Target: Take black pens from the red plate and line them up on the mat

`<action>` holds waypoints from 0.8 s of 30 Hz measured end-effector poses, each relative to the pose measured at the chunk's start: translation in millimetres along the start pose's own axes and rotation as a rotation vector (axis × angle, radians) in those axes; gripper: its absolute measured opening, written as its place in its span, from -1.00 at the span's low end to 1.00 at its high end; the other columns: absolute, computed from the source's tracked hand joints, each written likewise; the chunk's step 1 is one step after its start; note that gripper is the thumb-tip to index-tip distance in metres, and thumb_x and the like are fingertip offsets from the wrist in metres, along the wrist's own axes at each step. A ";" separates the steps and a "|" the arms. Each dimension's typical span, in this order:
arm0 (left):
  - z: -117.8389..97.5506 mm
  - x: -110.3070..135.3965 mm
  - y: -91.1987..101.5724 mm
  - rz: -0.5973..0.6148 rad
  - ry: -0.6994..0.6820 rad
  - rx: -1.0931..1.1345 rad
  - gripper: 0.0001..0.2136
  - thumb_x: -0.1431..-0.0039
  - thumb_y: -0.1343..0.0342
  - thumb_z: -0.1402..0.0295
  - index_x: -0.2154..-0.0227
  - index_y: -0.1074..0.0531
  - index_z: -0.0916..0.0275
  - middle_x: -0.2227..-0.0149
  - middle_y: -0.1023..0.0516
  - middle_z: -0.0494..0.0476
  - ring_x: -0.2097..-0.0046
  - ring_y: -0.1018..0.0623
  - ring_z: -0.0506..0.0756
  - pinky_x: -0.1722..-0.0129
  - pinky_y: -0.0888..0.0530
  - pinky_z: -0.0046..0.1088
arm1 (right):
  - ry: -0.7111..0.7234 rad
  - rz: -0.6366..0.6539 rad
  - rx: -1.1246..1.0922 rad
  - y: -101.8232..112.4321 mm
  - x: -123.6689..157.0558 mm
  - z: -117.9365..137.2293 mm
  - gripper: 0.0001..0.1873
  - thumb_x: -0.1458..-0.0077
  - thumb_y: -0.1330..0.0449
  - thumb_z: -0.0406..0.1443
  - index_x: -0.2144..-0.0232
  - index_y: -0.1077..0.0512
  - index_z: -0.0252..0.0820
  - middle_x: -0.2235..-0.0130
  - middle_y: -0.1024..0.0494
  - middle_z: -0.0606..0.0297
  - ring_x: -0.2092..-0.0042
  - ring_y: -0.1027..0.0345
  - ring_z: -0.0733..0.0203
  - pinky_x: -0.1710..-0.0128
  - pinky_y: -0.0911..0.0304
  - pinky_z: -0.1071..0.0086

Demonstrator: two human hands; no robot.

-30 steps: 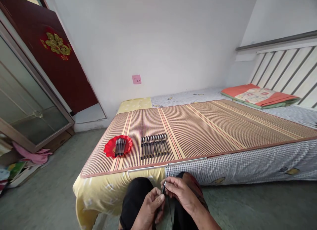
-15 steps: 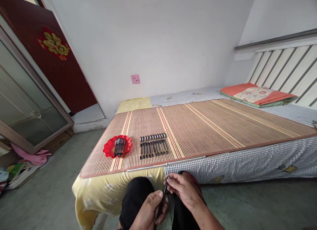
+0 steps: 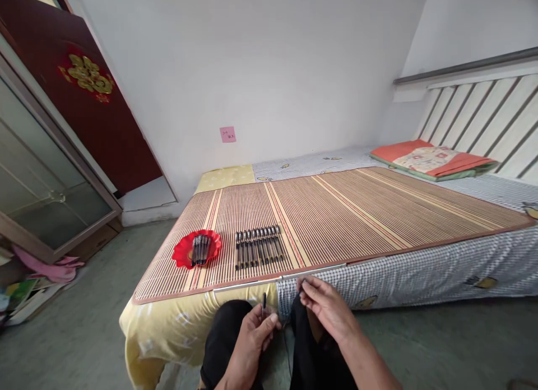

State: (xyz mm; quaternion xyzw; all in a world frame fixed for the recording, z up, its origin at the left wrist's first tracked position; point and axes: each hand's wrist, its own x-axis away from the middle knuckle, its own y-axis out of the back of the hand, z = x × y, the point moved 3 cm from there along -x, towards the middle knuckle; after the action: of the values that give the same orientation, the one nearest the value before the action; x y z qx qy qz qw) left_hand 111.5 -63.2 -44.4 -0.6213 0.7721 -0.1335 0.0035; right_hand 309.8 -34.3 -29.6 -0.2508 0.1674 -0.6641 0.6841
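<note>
Head view, as I read it from my post. Surface: a bed spread with a striped slat mat (image 3: pixel 344 216), brown-edged, over a yellow sheet (image 3: pixel 180 323) and a grey checked sheet (image 3: pixel 403 283). Room: pale wall (image 3: pixel 260 59) with one pink note (image 3: pixel 227 134); a dark red door (image 3: pixel 105 132) bearing a gold emblem (image 3: pixel 89 74); a glass-panelled door (image 3: pixel 31 160), at far left; grey floor (image 3: pixel 432 345).

Other items, by position. On the mat, near its front edge: one red scalloped dish (image 3: pixel 179 251), holding a cluster of dark pens (image 3: pixel 200 250); just right of it, one row of pens (image 3: pixel 259 247), laid side by side. At far right: folded orange-and-green bedding (image 3: pixel 432 159), beside white slats (image 3: pixel 474 121). At lower left, on the floor: pink cloth (image 3: pixel 59 269).

In the way: two dark-trousered knees (image 3: pixel 229 328), close against the bed's front, below the row.

Hands: I log the left hand (image 3: pixel 255 331) with thumb and fingers pinching a dark pen (image 3: pixel 264 303), roughly upright, in front of the bed. The right hand (image 3: pixel 325 306), well apart from that pen, has fingertips pressed around a small dark piece (image 3: pixel 303 284); I cannot tell what it is.
</note>
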 end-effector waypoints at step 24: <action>-0.9 7.8 -12.7 -0.017 0.050 0.002 -0.51 0.07 -0.39 -0.07 0.47 -0.34 0.24 0.60 -0.29 -0.13 0.57 -0.16 -0.12 0.59 -0.04 -0.60 | 0.144 -0.008 0.239 -45.6 8.4 -18.5 -0.61 -0.03 -0.36 0.06 0.36 -0.53 -0.13 0.38 -0.56 0.24 0.33 -0.48 0.09 0.32 -0.40 0.29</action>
State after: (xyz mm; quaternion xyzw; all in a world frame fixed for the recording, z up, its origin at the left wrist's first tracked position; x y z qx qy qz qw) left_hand 121.7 -73.0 -39.6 -0.6242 0.7666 -0.1500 -0.0162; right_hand 262.4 -44.5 -18.0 -0.1199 0.1350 -0.6982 0.6928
